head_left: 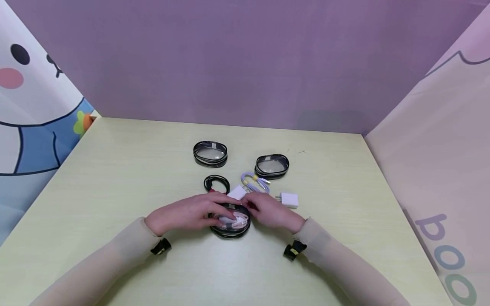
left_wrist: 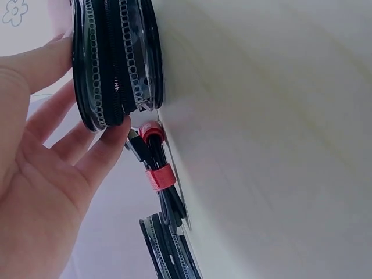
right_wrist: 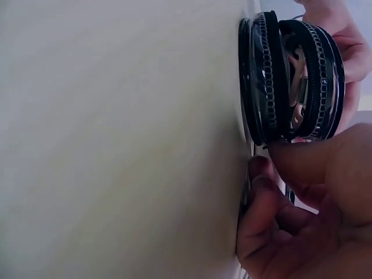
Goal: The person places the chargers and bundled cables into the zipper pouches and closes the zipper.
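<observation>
A round clear zip pouch (head_left: 229,233) with black edging lies in front of me, a pale coiled cable (head_left: 240,219) showing inside it. My left hand (head_left: 191,211) grips it from the left, fingers over its top; the left wrist view has the thumb and fingertips against the pouch's rim (left_wrist: 116,70). At the pouch's right side, my right hand (head_left: 269,211) has its fingers curled and pinches at the zip's edge. In the right wrist view the zip (right_wrist: 282,87) is parted along this side, with the cable visible through the gap. Any zip pull is hidden by my fingers.
Two more round pouches, one back left (head_left: 210,163) and one back right (head_left: 272,174), lie on the table. Between them and my hands are a black cable (head_left: 217,177) with red straps, a lilac cable (head_left: 249,185) and two white charger plugs (head_left: 237,192) (head_left: 289,200).
</observation>
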{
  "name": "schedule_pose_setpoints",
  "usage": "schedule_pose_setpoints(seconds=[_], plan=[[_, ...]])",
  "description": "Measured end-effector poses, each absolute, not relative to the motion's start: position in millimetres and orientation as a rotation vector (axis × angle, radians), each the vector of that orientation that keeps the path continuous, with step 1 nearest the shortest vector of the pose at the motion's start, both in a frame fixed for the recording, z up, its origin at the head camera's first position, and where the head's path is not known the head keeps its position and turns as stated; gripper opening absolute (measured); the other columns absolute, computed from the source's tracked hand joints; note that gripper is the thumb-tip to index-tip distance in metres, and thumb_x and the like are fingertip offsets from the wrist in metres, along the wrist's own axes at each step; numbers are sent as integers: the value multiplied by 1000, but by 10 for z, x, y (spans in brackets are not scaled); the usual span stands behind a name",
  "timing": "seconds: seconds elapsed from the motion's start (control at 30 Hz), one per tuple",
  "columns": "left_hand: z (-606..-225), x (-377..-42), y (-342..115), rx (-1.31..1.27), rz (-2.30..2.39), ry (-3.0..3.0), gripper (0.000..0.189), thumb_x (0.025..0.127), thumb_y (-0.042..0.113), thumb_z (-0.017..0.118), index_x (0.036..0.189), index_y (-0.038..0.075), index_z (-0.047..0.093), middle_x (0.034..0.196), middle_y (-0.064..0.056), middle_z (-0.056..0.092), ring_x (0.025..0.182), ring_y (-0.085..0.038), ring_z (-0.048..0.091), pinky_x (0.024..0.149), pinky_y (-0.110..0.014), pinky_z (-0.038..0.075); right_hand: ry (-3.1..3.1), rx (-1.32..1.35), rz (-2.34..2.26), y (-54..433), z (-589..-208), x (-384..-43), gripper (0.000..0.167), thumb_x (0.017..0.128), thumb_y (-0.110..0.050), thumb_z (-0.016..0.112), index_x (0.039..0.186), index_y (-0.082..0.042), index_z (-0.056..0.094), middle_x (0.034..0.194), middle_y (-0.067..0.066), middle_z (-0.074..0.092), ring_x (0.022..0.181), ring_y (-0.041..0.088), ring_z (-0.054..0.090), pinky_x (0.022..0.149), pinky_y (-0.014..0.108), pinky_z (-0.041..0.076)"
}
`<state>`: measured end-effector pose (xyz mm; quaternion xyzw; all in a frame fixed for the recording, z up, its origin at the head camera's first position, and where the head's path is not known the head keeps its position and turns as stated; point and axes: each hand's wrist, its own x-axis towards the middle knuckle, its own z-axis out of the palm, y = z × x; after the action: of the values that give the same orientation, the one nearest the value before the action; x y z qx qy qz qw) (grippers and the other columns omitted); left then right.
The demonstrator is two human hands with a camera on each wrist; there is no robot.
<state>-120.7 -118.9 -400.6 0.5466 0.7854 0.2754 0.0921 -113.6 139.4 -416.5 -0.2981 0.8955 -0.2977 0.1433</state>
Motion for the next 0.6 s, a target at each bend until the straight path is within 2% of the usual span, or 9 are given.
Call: schedule_pose_setpoints(seconds=[0.27, 0.6], plan=[[-4008, -1203, -1196, 1595, 811, 2366, 28, 92, 18, 74, 119, 22, 74, 147, 2, 51, 130, -18, 49, 106, -38, 41, 2557, -857, -819, 1397, -4139, -1116, 13, 101, -3, 52, 107, -10, 60, 101, -1, 62, 97, 15, 59, 88, 36, 51], [-4030, -1198, -1206, 1586, 795, 2398, 28, 93, 21, 73, 120, 23, 74, 147, 2, 51, 128, -18, 49, 104, -38, 43, 2594, -777, -930, 1375, -4173, -1134, 12, 97, -1, 58, 103, -9, 64, 98, 0, 65, 91, 15, 60, 85, 35, 51]])
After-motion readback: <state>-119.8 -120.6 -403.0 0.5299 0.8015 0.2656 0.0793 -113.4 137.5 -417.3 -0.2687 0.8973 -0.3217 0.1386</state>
